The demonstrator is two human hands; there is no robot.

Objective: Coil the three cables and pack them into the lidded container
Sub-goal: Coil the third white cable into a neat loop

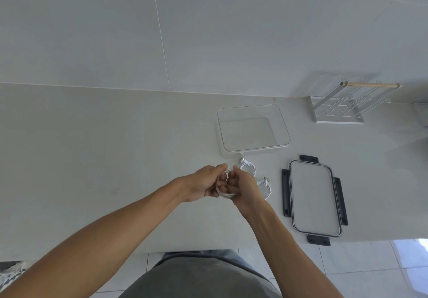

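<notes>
A white cable (224, 193) is held between two hands brought close together above a pale bench (115, 158). The left hand (203, 185) is curled around one side of the loops and the right hand (240, 187) around the other, so both are clamped on the same small coil. How many loops have been made, and whether a free end is pinched by the fingertips, cannot be told, because the coil is largely hidden by the fingers.

Just beyond the right hand, a second white cable (248, 166) is seen lying on the bench in a loose bundle, and a third white cable (265, 186) lies just beside that hand on its outer side. Farther ahead of the hands, the clear container (283, 124) stands open, with nothing seen inside it. Its lid (315, 195), fitted with dark clips, is laid flat well to the right of the right hand.

The main risk is judged to be the coil springing open if either grip is relaxed before the end is tucked in. The two bundles on the bench could be dragged or tangled by the right hand, since they lie so near it. The light container might also be nudged when the coil is carried forward to it.
</notes>
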